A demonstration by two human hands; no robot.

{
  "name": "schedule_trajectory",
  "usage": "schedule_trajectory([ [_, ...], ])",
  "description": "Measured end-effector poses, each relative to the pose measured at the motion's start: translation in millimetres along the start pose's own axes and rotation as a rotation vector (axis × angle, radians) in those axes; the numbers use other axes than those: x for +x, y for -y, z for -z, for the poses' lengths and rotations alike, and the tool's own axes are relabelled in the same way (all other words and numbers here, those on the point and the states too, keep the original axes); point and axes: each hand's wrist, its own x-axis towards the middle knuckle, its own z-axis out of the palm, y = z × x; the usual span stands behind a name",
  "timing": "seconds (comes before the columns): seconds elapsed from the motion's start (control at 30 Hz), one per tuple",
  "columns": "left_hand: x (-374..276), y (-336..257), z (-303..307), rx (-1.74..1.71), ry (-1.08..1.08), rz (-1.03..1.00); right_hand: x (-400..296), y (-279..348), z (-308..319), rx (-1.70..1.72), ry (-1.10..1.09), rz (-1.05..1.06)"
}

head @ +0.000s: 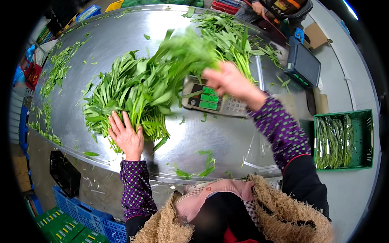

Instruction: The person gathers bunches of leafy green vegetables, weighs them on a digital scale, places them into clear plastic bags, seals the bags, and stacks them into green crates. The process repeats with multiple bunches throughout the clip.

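Note:
My left hand point(129, 139) lies with spread fingers against the stem side of a large heap of leafy greens point(124, 82), which look like water spinach. Blurred by motion, my right hand point(228, 80) grips a bunch of the same greens point(188, 51) by its stems. That bunch hangs over the heap and the left part of a digital scale point(209, 98) with lit green displays. My right hand and forearm cover part of the scale's keypad. Behind the scale, more greens point(237, 45) lie with their stems towards me.
Leaf scraps point(57, 73) litter the steel table point(106, 33). At right, a green crate point(364, 139) holds bagged greens point(332, 142). Beyond it stands a second scale point(304, 63). Across the table are another person's bare hand point(258, 9) and blue-gloved hand point(299, 35). A black crate point(65, 174) sits lower left.

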Motion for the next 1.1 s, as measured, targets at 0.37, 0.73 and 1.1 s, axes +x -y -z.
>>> schedule_trajectory([
  [0.37, 14.6, -23.6, 32.8, -0.069, -0.243, -0.037, 41.8, -59.0, 154.0, -0.297, -0.272, -0.140],
  [0.73, 81.8, -260.3, -21.2, -0.800, -0.041, -0.211, -54.3, -124.1, 135.7, -0.893, -0.582, 0.261],
  [1.1, 70.8, -312.8, -14.0, -0.696, -0.016, -0.355, -276.7, -314.0, 153.7, -1.140, -0.640, -0.487],
])
